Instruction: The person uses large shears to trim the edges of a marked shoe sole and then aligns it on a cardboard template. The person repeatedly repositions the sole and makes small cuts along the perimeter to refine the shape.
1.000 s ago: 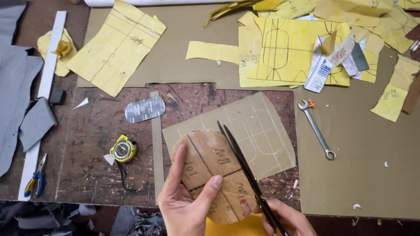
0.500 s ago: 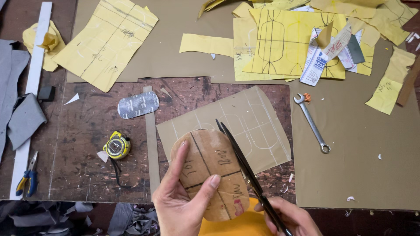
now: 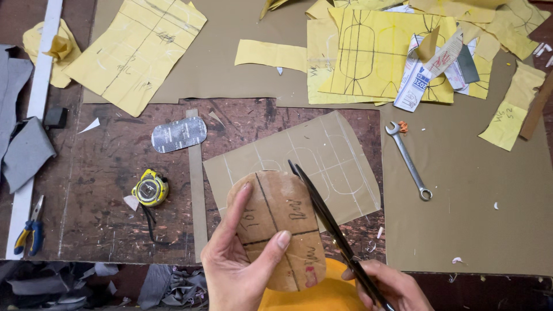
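My left hand (image 3: 239,265) holds a rounded brown cardboard template (image 3: 276,222) marked with pen lines, thumb on top and index finger along its left edge. My right hand (image 3: 391,288) grips black scissors (image 3: 328,222) whose blades lie along the template's right edge, tips pointing up and away from me. Under both lies a tan cardboard sheet (image 3: 340,155) drawn with rounded outlines. A yellow-orange piece (image 3: 322,294) shows below the template.
A wrench (image 3: 409,161) lies to the right and a yellow tape measure (image 3: 151,188) to the left. There is a silver oval piece (image 3: 178,134), blue-handled pliers (image 3: 29,230), yellow paper patterns (image 3: 374,52) at the back, grey fabric (image 3: 23,150) at the left and a white ruler (image 3: 40,86).
The view has shifted slightly. The template and scissors sit a little higher and closer together, with the blades now along the template's edge. The objects on the table have not moved.
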